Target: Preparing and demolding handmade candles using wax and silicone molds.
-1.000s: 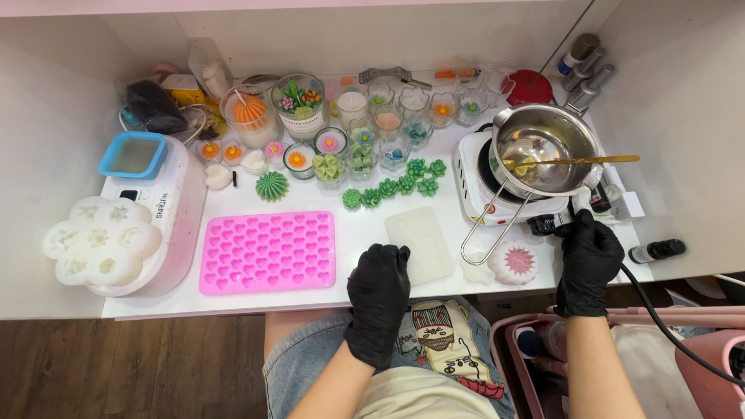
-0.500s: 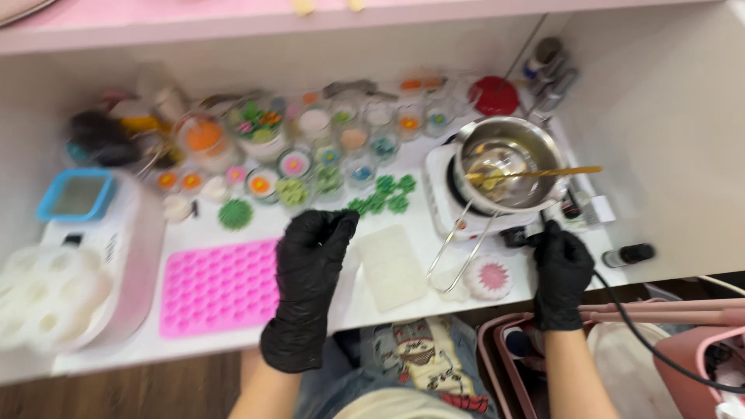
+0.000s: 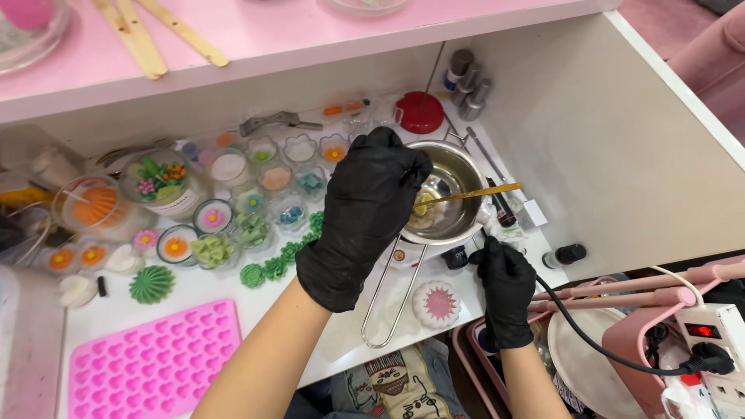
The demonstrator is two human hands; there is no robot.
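My left hand [image 3: 365, 213], in a black glove, hangs in the air over the left rim of a steel pot [image 3: 454, 182], fingers curled down with nothing seen in them. The pot stands on a white hot plate, and a gold spoon [image 3: 473, 193] lies across it. The pot's long wire handle [image 3: 392, 299] points toward me. My right hand [image 3: 506, 283], also gloved, rests at the hot plate's front right corner beside a black knob [image 3: 458, 257], where a black cable [image 3: 590, 341] leaves. Its fingers are curled, and what they hold is hidden.
A pink heart mold [image 3: 147, 365] lies at the front left. Green wax succulents [image 3: 151, 283] and several small glass candle cups [image 3: 213, 216] fill the middle. A pink-and-white flower candle [image 3: 437, 302] sits by the handle. A power strip [image 3: 718, 349] is at the right, with wooden sticks [image 3: 155, 31] on the shelf.
My left hand rose from the table's front edge and moved right, up to the pot. The camera swung left and tilted up. My right hand stayed at the hot plate's front.
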